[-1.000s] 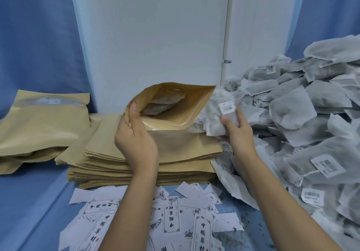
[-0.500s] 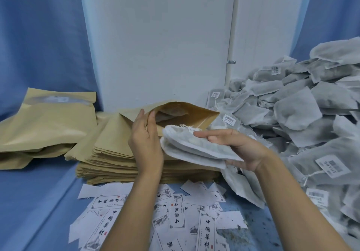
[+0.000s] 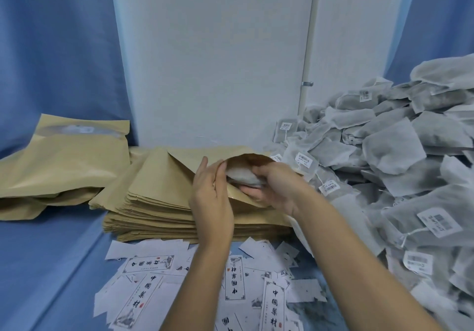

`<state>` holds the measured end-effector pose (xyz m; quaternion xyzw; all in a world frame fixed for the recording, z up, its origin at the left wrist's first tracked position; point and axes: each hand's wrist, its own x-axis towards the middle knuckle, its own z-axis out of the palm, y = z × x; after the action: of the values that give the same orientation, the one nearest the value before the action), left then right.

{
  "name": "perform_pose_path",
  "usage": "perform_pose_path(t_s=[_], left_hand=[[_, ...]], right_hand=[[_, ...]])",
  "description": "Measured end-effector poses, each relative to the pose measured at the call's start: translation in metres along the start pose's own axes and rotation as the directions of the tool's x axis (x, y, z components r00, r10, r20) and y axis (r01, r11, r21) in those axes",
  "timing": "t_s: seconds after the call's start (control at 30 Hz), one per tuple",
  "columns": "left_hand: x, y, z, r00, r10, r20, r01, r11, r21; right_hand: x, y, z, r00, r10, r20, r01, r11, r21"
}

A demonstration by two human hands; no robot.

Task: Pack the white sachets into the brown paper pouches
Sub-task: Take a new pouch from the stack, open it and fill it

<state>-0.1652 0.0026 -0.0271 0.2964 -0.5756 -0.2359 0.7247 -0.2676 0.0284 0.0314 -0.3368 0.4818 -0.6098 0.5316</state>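
Right hand [image 3: 274, 187] grips a small bundle of white sachets [image 3: 241, 175], fingers curled over the top and thumb beneath, and has pushed them into the mouth of the open pouch [image 3: 184, 161] lying on top of the stack of flat pouches [image 3: 159, 210]. Half a second earlier the same bundle lay flat in that hand just outside the mouth, above the stack's front edge; now only the bundle's near end shows past the rim. At the stack's top, the left hand [image 3: 210, 194] pinches the near lip of the mouth between thumb and fingers, holding it apart, much as it did a moment before. A second ago the pouch was raised off the stack with its mouth tipped toward the camera; it now lies lower and flatter. To the right of the stack rises a heap of sachets [image 3: 397, 151]; to its left lie filled pouches [image 3: 64, 166]; in front of it, printed labels [image 3: 234, 276] are scattered on blue cloth [image 3: 51, 266].
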Motion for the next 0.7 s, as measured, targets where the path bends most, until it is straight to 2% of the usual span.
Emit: perform_pose_path(t_s=[0.17, 0.23, 0.3, 0.37, 0.43, 0.5, 0.63, 0.67, 0.7], left_hand=[[-0.019, 0.005, 0.008, 1.0, 0.019, -0.003, -0.019, 1.0, -0.022], [-0.017, 0.003, 0.006, 1.0, 0.002, -0.009, -0.002, 1.0, -0.008], [-0.012, 0.002, 0.002, 1.0, 0.002, -0.015, -0.002, 1.0, 0.0], [-0.007, 0.001, 0.0, 0.999, -0.025, -0.026, 0.024, 1.0, -0.013], [-0.007, 0.002, -0.001, 0.998, -0.056, -0.035, 0.055, 0.998, -0.033], [-0.01, 0.008, -0.002, 0.998, -0.06, -0.032, 0.058, 0.997, -0.043], [-0.018, 0.02, 0.002, 0.998, -0.053, -0.034, 0.051, 0.997, -0.053], [-0.019, 0.019, 0.003, 0.998, -0.051, -0.032, 0.05, 0.998, -0.045], [-0.018, 0.017, 0.004, 0.999, -0.046, -0.028, 0.045, 0.998, -0.035]], right_hand=[[0.007, 0.007, 0.03, 0.996, -0.082, -0.029, 0.064, 0.918, -0.391], [0.006, 0.007, 0.029, 0.993, -0.11, -0.031, 0.073, 0.817, -0.571], [0.006, 0.008, 0.022, 0.987, -0.161, -0.008, 0.1, 0.65, -0.753], [0.002, 0.008, 0.014, 0.959, -0.283, -0.026, 0.145, 0.566, -0.812], [-0.002, 0.008, 0.01, 0.94, -0.337, -0.053, 0.182, 0.625, -0.759], [-0.001, 0.009, 0.011, 0.945, -0.325, -0.023, 0.206, 0.65, -0.731], [0.014, 0.013, 0.02, 0.95, -0.283, 0.131, 0.249, 0.436, -0.865], [0.017, 0.015, 0.021, 0.955, -0.259, 0.145, 0.247, 0.417, -0.875], [0.018, 0.017, 0.021, 0.957, -0.253, 0.14, 0.244, 0.446, -0.861]])
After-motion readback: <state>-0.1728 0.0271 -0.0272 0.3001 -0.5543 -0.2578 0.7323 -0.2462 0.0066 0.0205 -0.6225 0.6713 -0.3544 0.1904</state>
